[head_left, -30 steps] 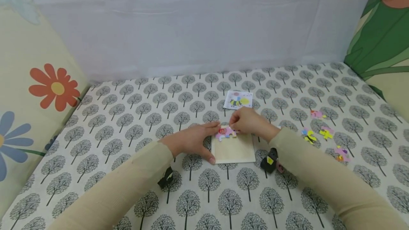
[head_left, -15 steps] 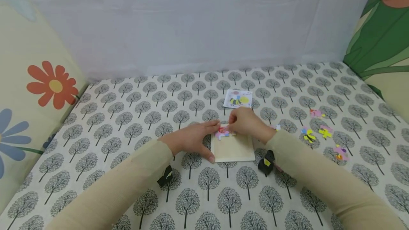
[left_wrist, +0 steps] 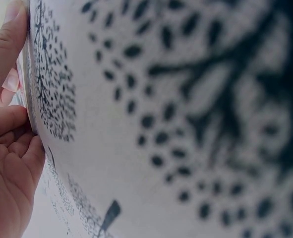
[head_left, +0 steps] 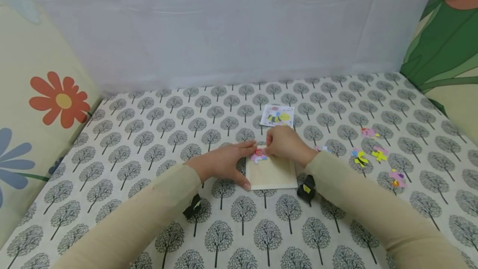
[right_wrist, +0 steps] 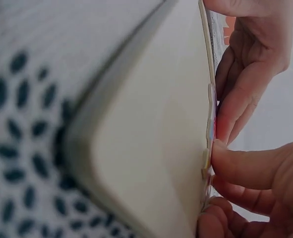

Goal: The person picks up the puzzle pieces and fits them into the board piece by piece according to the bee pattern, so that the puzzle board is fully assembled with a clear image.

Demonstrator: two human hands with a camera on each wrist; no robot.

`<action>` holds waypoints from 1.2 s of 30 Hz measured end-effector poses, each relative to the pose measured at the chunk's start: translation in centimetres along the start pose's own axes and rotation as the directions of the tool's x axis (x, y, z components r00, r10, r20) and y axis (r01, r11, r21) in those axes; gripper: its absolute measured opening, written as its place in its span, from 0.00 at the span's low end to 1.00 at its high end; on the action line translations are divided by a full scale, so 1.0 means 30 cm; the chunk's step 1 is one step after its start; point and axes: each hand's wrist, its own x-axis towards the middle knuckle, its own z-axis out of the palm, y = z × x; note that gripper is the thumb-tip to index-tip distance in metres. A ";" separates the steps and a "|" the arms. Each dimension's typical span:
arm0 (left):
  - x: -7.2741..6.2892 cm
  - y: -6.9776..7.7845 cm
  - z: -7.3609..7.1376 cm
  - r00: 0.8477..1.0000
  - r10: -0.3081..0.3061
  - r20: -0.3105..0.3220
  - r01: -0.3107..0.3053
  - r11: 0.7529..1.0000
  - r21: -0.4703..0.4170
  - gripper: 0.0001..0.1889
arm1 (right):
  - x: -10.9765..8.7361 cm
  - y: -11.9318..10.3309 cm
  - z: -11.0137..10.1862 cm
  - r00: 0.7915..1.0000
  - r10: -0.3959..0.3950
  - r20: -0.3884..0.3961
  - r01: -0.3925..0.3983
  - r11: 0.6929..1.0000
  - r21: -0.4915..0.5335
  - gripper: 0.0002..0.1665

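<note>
A pale square puzzle board (head_left: 270,175) lies on the cloth. At its upper left sits a pink and blue puzzle piece (head_left: 257,157) with a red patch. My left hand (head_left: 225,162) rests along the board's left edge, thumb at the lower corner and forefinger by the piece's top. My right hand (head_left: 286,144) pinches a puzzle piece (right_wrist: 205,158) at the board's top edge, beside the placed one. Fingers hide most of it in the head view. In the right wrist view, my thumb (right_wrist: 245,163) is on it, and it looks slightly raised from the board (right_wrist: 151,114).
Behind the board lies a picture card (head_left: 277,115) with a bee. Loose puzzle pieces lie to the right, among them a yellow-black one (head_left: 359,158), a yellow one (head_left: 379,153) and pink ones (head_left: 369,132). Another piece (head_left: 322,148) shows partly by my right wrist.
My right hand has shifted slightly left and its fingers now cover more of the piece's right side. The right wrist has turned a little. My left hand stays at the board's edge.
</note>
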 end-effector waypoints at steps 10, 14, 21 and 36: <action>0.001 -0.002 -0.001 1.000 0.007 0.000 -0.007 1.000 0.004 0.57 | 0.003 0.008 -0.003 1.000 -0.016 0.006 0.016 1.000 -0.009 0.12; -0.002 -0.001 -0.002 1.000 0.008 0.003 -0.008 1.000 -0.002 0.57 | 0.001 0.006 -0.002 1.000 -0.020 0.013 0.020 1.000 -0.010 0.13; -0.006 0.000 -0.001 1.000 0.015 0.000 -0.015 1.000 0.001 0.58 | -0.001 0.003 -0.002 1.000 -0.007 0.016 0.007 1.000 -0.020 0.13; -0.006 -0.001 0.000 1.000 0.019 -0.007 -0.019 1.000 0.012 0.58 | 0.001 0.016 0.002 1.000 -0.022 -0.011 0.022 1.000 0.001 0.14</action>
